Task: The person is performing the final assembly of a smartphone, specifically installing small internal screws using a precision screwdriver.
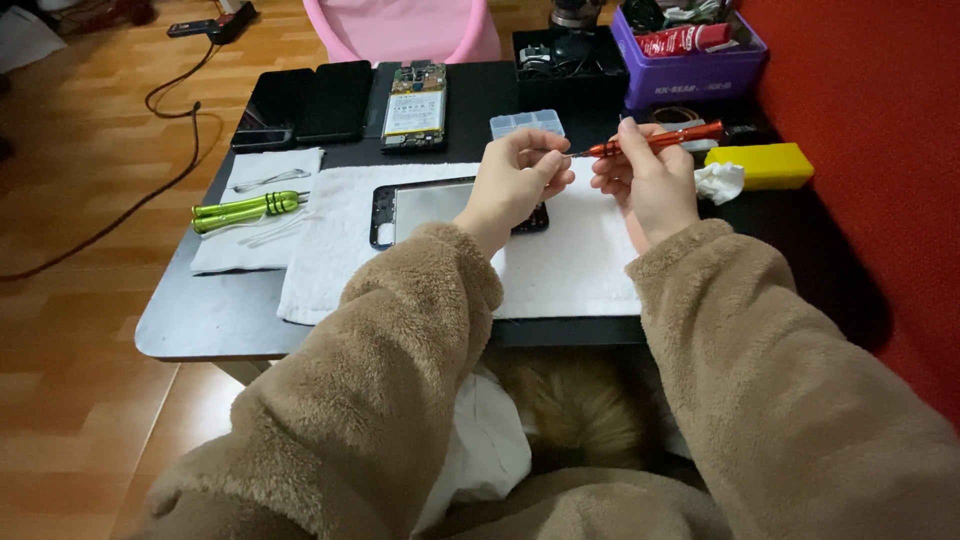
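Mid phone repair: right hand [650, 180] grips orange screwdriver [660, 140], left hand [515, 180] pinches at its tip above phone frame [420, 205]; next needs steady tip-to-screw seating, prob.

Evenly lit from overhead, soft and warm, with pale glare along the near edge of the glossy black table [190, 330] and on the orange wood floor [70, 230]. Sharp mid-frame; bent by wide-angle distortion at the borders, murky under the tabletop.
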